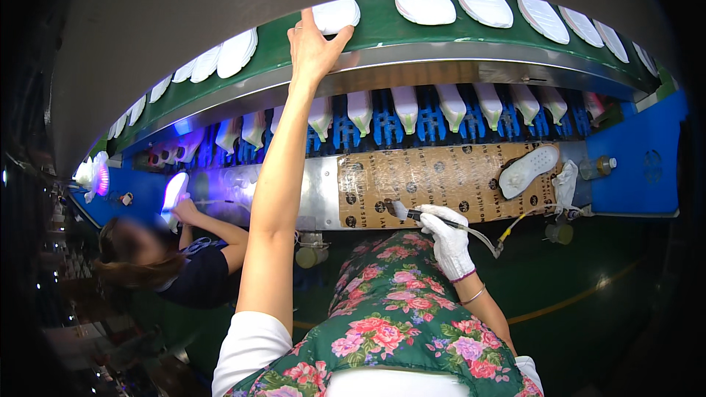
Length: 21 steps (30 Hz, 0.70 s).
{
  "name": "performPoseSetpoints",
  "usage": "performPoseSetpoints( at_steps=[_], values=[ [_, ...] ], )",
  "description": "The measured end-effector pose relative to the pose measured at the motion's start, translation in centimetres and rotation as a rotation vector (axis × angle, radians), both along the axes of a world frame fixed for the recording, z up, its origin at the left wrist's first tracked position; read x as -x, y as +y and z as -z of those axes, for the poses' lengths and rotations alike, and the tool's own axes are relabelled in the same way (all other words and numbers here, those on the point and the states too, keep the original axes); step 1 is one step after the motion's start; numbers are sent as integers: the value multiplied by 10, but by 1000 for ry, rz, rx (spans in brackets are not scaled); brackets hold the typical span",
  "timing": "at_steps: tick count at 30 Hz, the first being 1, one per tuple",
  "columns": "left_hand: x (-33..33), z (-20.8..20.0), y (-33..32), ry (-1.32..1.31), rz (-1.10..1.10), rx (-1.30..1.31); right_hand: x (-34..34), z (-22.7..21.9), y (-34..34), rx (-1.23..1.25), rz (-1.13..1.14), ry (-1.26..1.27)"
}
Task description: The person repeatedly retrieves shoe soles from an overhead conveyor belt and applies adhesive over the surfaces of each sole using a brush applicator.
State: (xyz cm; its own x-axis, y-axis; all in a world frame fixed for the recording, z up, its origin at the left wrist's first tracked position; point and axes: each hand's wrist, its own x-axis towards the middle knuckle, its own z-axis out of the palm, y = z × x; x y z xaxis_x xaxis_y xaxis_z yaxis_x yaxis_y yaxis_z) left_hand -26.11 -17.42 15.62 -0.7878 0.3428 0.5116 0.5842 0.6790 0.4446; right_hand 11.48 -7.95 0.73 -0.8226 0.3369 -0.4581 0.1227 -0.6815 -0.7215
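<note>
My bare left hand (315, 45) reaches far forward to the green conveyor belt (376, 22). Its thumb and fingers are closed around the near end of a white shoe sole (337, 15) that lies there. In my right hand (448, 239), which wears a white knitted glove, is a glue brush (413, 214) with a dark handle and a pale hose running from it. The brush's bristles point left, just over the brown printed paper (412, 180) on the bench. Another white sole (528, 170) lies on the paper's right part, beyond the gloved hand.
More white soles (425, 6) line the belt on both sides. Below its metal edge, shoe uppers on lasts (404, 108) hang in a row of blue holders. A small bottle (597, 167) and a white cloth (565, 185) are at right. A co-worker (198, 257) holds a lit sole at left.
</note>
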Motion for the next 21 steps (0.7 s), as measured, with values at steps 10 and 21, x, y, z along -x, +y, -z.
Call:
performPoseSetpoints(
  at_steps=[10,21],
  values=[
    [-3,8,12,464,105,329,-10,21,4,-44,27,-24],
    [-4,4,-22,381,50,122,-1,18,8,-84,-18,-40]
  ],
)
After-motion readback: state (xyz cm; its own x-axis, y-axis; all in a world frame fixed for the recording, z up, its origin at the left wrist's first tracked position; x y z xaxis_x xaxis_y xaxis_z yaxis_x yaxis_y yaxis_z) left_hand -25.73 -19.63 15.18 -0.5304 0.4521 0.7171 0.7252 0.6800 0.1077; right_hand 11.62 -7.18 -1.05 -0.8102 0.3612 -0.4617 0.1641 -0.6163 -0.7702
